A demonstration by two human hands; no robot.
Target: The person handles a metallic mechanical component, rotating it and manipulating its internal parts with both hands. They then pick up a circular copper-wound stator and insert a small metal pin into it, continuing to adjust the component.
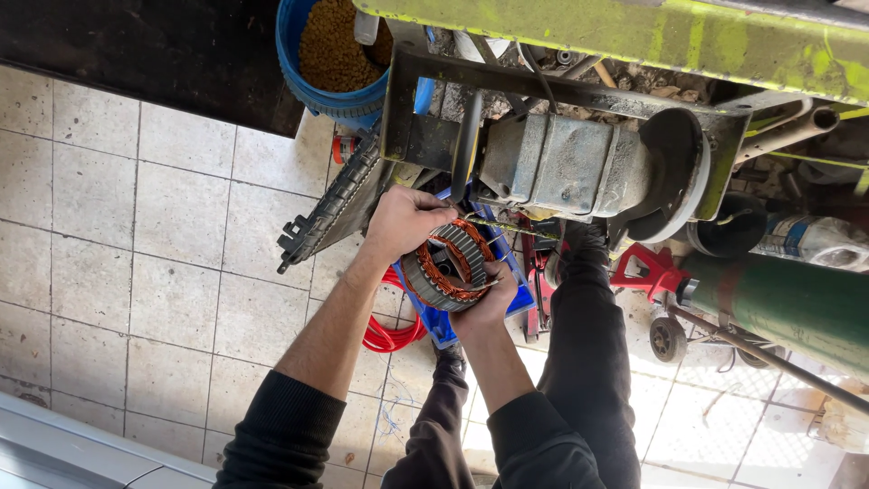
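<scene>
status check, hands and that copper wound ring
Left hand grips stator ring from above. Right hand supports it underneath. Grey vise close above.

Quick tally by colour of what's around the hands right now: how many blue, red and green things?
Blue: 2, the bucket and the bin under the stator, which the left hand and right hand hold.
Red: 2, the hose coil and the cylinder cap.
Green: 1, the gas cylinder.
Total: 5.

The ring-shaped ribbed grey metal stator carries coppery orange windings inside. A round blue plastic bucket holds brown granules. The long steel beam wears chipped yellow-green paint. Coiled red hose lies on pale beige floor tiles, beside a dark green cylinder.
</scene>
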